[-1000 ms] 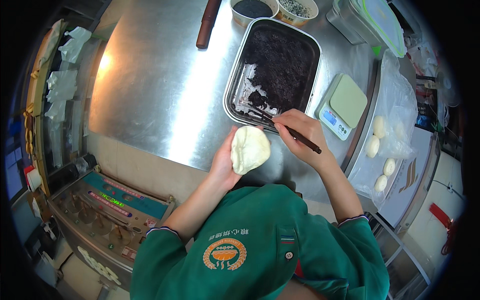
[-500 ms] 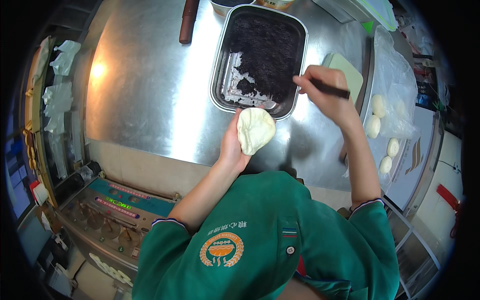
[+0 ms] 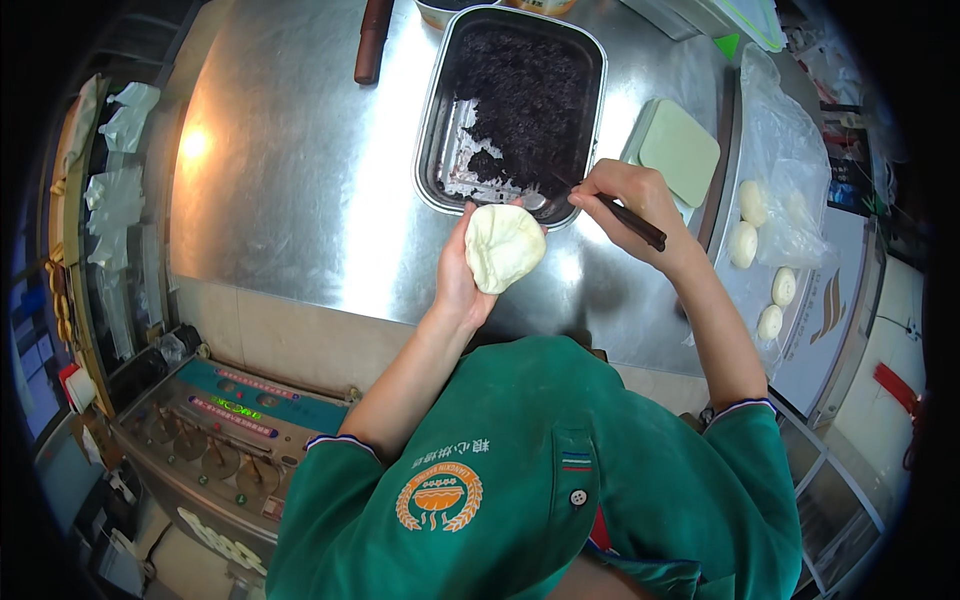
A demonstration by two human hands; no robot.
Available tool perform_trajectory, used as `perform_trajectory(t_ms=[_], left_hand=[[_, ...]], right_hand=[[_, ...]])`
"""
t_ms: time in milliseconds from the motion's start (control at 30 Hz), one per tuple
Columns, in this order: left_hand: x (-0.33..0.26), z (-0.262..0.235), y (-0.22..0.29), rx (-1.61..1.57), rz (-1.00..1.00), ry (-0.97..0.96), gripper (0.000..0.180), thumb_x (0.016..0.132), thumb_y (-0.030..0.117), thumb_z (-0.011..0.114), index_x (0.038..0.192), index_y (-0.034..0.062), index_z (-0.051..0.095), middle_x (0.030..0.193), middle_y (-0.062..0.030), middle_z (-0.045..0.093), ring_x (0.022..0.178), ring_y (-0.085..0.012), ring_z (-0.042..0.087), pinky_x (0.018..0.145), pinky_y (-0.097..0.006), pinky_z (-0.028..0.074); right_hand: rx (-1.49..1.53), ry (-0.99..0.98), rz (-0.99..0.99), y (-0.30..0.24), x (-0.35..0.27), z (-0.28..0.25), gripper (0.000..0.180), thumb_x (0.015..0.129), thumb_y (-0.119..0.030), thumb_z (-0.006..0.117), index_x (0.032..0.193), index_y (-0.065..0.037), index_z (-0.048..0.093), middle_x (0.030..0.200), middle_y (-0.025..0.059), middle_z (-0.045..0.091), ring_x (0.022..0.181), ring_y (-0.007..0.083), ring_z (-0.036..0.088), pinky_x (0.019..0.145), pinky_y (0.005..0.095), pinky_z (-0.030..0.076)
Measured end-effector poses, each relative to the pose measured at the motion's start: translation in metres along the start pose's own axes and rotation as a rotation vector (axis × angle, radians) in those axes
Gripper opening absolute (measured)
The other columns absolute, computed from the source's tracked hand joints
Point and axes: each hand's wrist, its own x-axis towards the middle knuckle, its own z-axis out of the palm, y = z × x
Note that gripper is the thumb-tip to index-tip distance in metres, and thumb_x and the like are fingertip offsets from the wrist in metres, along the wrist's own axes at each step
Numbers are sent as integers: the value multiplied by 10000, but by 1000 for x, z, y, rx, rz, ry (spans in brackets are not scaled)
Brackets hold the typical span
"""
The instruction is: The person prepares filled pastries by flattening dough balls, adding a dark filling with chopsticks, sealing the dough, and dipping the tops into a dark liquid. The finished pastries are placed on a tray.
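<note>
A brushed stainless-steel worktable (image 3: 300,180) fills the view, bright with a lamp's reflection at its left. The fingers of the left hand (image 3: 462,275) are cupped under and around a flat, pale round of dough (image 3: 503,247), which lies open in the palm just at the near rim of a rectangular metal tray of dark, crumbly filling (image 3: 520,100). The right hand (image 3: 625,205) is clenched around a thin dark stick-like tool (image 3: 620,212), its tip angled down to the tray's near corner, where the metal floor is scraped bare. Half a second earlier that hand was raised beside the tray's right edge, clear of the filling; it has since dropped to the near corner, close beside the dough, while the left hand has kept the round in much the same place. Judged from this, the tool is at the filling next to the open dough, which as yet carries none that can be seen. Outward to the right sit a small pale green kitchen scale (image 3: 678,152), then several white dough balls (image 3: 755,245) on a clear plastic sheet. A brown wooden rolling pin (image 3: 372,40) lies at the far edge, and a control panel with knobs (image 3: 215,440) stands below the table at left.
</note>
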Motion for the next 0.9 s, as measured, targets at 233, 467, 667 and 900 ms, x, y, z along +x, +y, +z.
perform_trajectory(t_ms=[233, 467, 667, 900], left_hand=[[1, -2, 0, 4, -4, -14, 611, 1020, 436, 228, 1313, -51, 452, 1169, -233, 598, 1114, -342, 587, 982, -421, 461], [0, 0, 2, 12, -11, -37, 610, 1020, 435, 236, 1310, -55, 455, 1176, -230, 593, 1123, -348, 581, 985, -430, 460], [-25, -8, 21, 35, -15, 34, 608, 1018, 436, 239, 1324, -53, 432, 1217, -236, 568, 1151, -383, 556, 1000, -471, 452], [-14, 31, 38, -212, 238, 1, 564, 1013, 426, 198, 1369, 44, 410, 1322, -196, 501, 1258, -306, 471, 1093, -452, 349]], right_hand=[[28, -70, -17, -6, -1, -6, 146, 801, -102, 687, 729, -7, 603, 680, 112, 584, 608, 289, 566, 544, 361, 446], [88, -117, 69, -4, -5, -9, 152, 818, -110, 683, 736, -1, 616, 679, 101, 605, 589, 246, 587, 547, 324, 451], [675, 278, 490, 5, -48, -25, 95, 884, -24, 605, 829, 51, 629, 794, 113, 668, 741, 196, 699, 710, 277, 561], [130, 438, -96, -42, -80, -8, 142, 852, -70, 664, 952, 30, 652, 938, 189, 680, 767, 256, 684, 690, 309, 555]])
